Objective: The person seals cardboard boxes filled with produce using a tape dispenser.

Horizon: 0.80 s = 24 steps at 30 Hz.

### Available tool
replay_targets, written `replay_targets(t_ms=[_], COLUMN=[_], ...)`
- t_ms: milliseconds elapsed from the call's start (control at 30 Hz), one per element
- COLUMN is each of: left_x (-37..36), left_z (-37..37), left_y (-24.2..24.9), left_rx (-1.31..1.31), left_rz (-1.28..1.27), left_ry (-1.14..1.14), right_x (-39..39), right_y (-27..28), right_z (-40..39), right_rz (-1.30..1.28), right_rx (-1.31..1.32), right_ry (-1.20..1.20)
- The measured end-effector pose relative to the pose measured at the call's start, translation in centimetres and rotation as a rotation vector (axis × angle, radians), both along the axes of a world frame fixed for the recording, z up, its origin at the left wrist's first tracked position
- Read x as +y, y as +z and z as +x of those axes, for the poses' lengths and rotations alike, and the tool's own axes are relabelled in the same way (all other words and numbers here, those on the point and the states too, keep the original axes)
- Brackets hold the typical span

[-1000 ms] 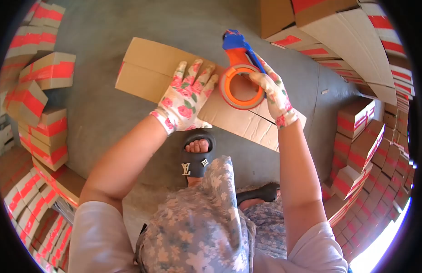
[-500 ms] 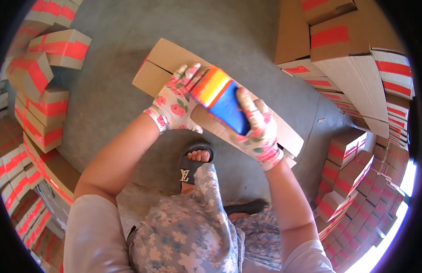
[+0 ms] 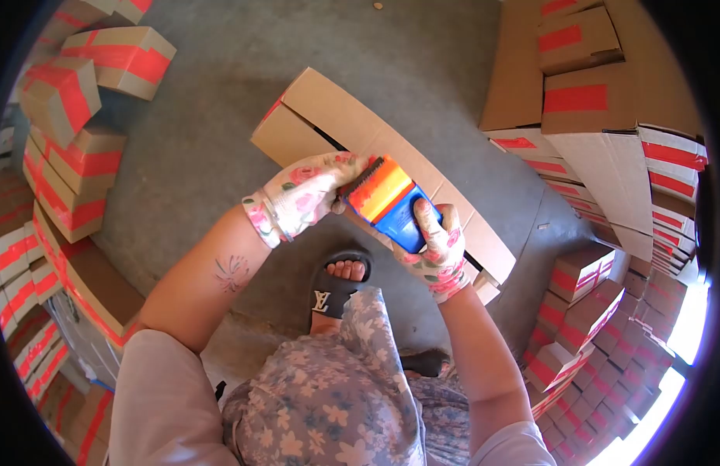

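Note:
A blue and orange tape dispenser [image 3: 395, 206] with a dark toothed edge is held over a long cardboard box [image 3: 352, 116] in front of me. My right hand [image 3: 436, 252], in a floral glove, is wrapped round its blue body, with the thumb on top. Gloved the same way, my left hand [image 3: 309, 190] has its fingers drawn together right at the toothed end. What those fingers pinch is hidden. The box lies aslant, and dark gaps show along its flaps.
Cardboard boxes with red tape [image 3: 76, 182] are piled on the left. Taller stacks [image 3: 589, 101] stand at the right, with more boxes [image 3: 581, 276] lower down. Grey concrete floor [image 3: 220, 70] surrounds the box; my sandalled foot [image 3: 344, 272] is close to it.
My left hand has closed from spread fingers and come to the dispenser's toothed end. The dispenser has turned and shifted slightly right and down in view, still in my right hand.

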<state>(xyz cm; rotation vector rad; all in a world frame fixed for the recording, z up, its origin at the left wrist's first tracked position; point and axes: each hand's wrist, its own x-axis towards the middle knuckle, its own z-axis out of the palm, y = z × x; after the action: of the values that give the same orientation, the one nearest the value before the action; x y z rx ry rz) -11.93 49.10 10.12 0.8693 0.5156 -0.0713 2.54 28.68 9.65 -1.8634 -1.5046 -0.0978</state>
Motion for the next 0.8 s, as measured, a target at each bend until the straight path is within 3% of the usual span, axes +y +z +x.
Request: replay_targets(t_ms=[100, 167, 200, 267, 300, 367, 433, 500, 567, 600, 667, 800], left_x=[-0.4, 0.3, 0.4, 0.4, 0.7, 2.0, 6.1, 11.4, 15.7, 16.6, 17.5, 16.3], left_z=[0.2, 0.1, 0.3, 1.1, 0.9, 0.4, -0.4, -1.4, -2.0, -1.9, -1.3, -0.6], left_y=[-0.5, -0.5, -0.3, 0.2, -0.3, -2.2, -0.7, -1.8, -1.3, -1.8, -3.2, -10.4], left_rx=[-0.057, 0.116, 0.111, 0.093, 0.090, -0.093, 0.187, 0.423, 0.510, 0.515, 0.694, 0.645], left_rz=[-0.155, -0.485, -0.481, -0.018, -0.013, 0.160, 0.604, 1.233, 1.474, 1.470, 1.611, 1.457], left_ry=[0.090, 0.300, 0.301, 0.154, 0.158, 0.504, 0.424, 0.555, 0.383, 0.387, 0.055, 0.106], right_x=[-0.1, 0.1, 0.1, 0.9, 1.7, 3.6, 6.0, 7.2, 8.2, 8.6, 9.4, 10.7], right_y=[0.0, -0.1, 0.1, 0.5, 1.2, 3.1, 5.2, 6.9, 8.2, 8.7, 8.6, 8.2], right_z=[-0.4, -0.3, -0.5, -0.7, -0.8, -0.9, -1.1, -1.2, -1.4, -1.7, -1.9, -2.3], right_rz=[-0.020, -0.013, -0.031, -0.042, -0.099, -0.155, -0.363, -0.496, -0.698, -0.783, -0.799, -0.819], right_rx=[0.026, 0.006, 0.005, 0.001, -0.001, -0.003, 0.024, 0.030, 0.082, 0.129, 0.134, 0.075], right_ry=[-0.034, -0.041, -0.049, -0.051, -0.048, -0.040, 0.022, -0.004, -0.080, -0.092, -0.067, -0.065])
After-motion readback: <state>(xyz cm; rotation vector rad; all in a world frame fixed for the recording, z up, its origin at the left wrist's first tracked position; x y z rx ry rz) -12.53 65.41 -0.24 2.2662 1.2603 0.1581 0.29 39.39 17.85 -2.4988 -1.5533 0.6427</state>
